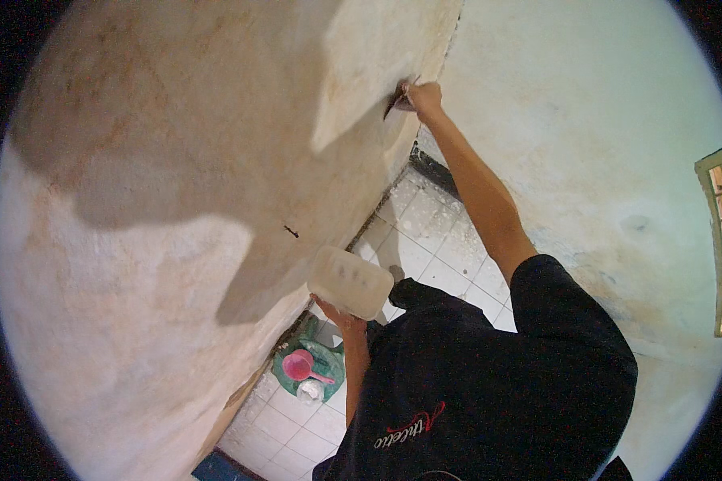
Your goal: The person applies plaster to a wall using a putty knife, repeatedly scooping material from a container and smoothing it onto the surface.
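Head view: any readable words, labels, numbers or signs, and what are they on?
Black shirt: red and white script lettering; wording not copied here.
Pale container: dark patches, no legible text.
Nothing else legible.

The right hand [425,97] holds a flat tool [393,98] at the wall [136,272], the left [342,317] a pale container [351,282].

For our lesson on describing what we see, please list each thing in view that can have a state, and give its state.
Right hand: closed around the scraper, at the wall
Scraper: gripped, dark blade at the wall
Left hand: supporting the tub, fingers partly hidden
Tub: held up, smudged grey
Pink dipper: set down, unheld
Wall: patchy, stained
Tiled floor: speckled
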`<state>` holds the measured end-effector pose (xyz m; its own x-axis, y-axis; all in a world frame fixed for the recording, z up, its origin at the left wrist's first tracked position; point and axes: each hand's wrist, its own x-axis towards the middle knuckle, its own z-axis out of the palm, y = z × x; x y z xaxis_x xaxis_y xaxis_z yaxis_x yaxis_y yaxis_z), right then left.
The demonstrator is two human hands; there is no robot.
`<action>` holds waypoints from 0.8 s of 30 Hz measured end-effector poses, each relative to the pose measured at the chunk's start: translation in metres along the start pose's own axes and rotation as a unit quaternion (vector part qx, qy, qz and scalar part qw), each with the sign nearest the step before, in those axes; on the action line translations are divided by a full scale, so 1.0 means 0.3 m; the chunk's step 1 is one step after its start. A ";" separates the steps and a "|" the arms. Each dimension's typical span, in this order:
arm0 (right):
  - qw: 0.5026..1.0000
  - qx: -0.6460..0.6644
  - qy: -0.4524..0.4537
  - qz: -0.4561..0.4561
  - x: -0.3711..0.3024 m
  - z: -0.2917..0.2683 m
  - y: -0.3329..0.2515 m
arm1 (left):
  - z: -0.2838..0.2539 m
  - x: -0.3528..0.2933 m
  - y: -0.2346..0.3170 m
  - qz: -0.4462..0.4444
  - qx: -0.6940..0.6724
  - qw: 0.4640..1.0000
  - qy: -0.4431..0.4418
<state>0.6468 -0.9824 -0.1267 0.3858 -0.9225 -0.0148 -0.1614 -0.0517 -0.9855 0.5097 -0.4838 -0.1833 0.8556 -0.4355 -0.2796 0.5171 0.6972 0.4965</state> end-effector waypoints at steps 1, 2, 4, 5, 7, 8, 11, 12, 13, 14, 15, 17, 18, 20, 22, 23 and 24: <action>0.999 -0.033 0.018 -0.026 0.060 -0.051 -0.023 | 0.009 0.013 -0.017 -0.018 -0.020 1.000 -0.004; 1.000 0.000 -0.012 -0.027 0.050 -0.047 -0.073 | -0.014 0.009 -0.010 -0.017 -0.038 0.999 0.007; 0.998 0.032 -0.043 -0.029 0.016 -0.082 -0.170 | -0.040 0.014 -0.006 -0.021 -0.077 0.997 0.019; 0.995 0.080 -0.031 -0.055 -0.048 -0.105 -0.199 | -0.050 0.016 -0.003 -0.020 -0.097 0.995 0.025; 0.988 0.127 -0.010 -0.087 -0.162 -0.179 -0.210 | -0.020 0.019 -0.001 -0.002 -0.065 0.998 -0.005; 0.995 0.068 0.028 -0.068 -0.217 -0.200 -0.201 | -0.008 0.018 0.001 0.017 -0.032 0.999 -0.031; 0.982 -0.151 0.103 -0.043 -0.203 -0.150 -0.030 | -0.003 0.039 0.006 -0.012 -0.135 0.991 0.015; 0.973 -0.195 0.120 -0.012 -0.155 -0.107 0.070 | 0.014 0.038 0.010 -0.013 -0.137 0.990 0.012; 0.976 -0.158 0.148 -0.013 -0.107 -0.072 0.194 | 0.042 0.036 0.016 0.001 -0.084 0.996 0.019; 0.972 -0.189 0.137 0.010 -0.099 -0.054 0.232 | 0.057 0.040 0.014 0.016 -0.030 0.999 0.028; 0.973 -0.173 0.154 0.018 -0.081 -0.038 0.262 | 0.064 0.052 0.006 0.013 -0.031 0.999 0.023; 0.974 -0.157 0.160 0.027 -0.090 0.024 0.245 | 0.027 0.059 0.009 -0.010 -0.087 0.996 0.013; 0.986 -0.134 0.092 0.027 -0.162 0.120 0.171 | -0.035 0.029 0.037 0.012 -0.086 0.996 0.033; 0.992 -0.113 0.047 0.026 -0.172 0.127 0.113 | -0.078 0.001 0.041 -0.004 -0.078 0.997 0.013; 0.996 -0.068 0.033 -0.036 -0.006 -0.022 0.066 | -0.011 0.051 -0.011 -0.031 -0.068 0.997 -0.003; 0.996 -0.069 0.032 -0.036 -0.031 -0.019 0.018 | -0.015 0.054 -0.015 -0.022 -0.057 0.998 0.013; 0.999 -0.012 -0.006 -0.033 -0.092 0.027 -0.083 | -0.059 0.046 -0.008 -0.011 -0.059 0.998 0.021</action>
<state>0.6474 -0.9525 -0.1030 0.4074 -0.9120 0.0482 -0.1564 -0.1216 -0.9802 0.5206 -0.4813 -0.2029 0.8430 -0.4293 -0.3241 0.5326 0.7510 0.3905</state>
